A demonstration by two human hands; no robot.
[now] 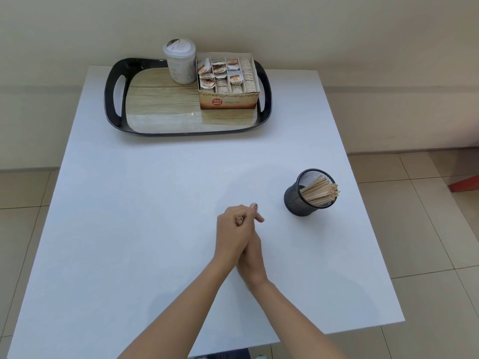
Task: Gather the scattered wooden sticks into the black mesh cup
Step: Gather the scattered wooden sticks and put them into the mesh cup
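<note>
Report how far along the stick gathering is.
Done: the wooden sticks stand bundled in the black mesh cup, and none shows loose on the white table. In hand: nothing; the left hand clasps the right hand, with no stick visible between them. Left: nothing apparent, so the job looks finished.

Black mesh cup [295,200], pale wooden sticks [321,194]; white table [155,203]; black-rimmed tray [110,99] (wood-grain base); beige floor tiles [427,229]
</note>
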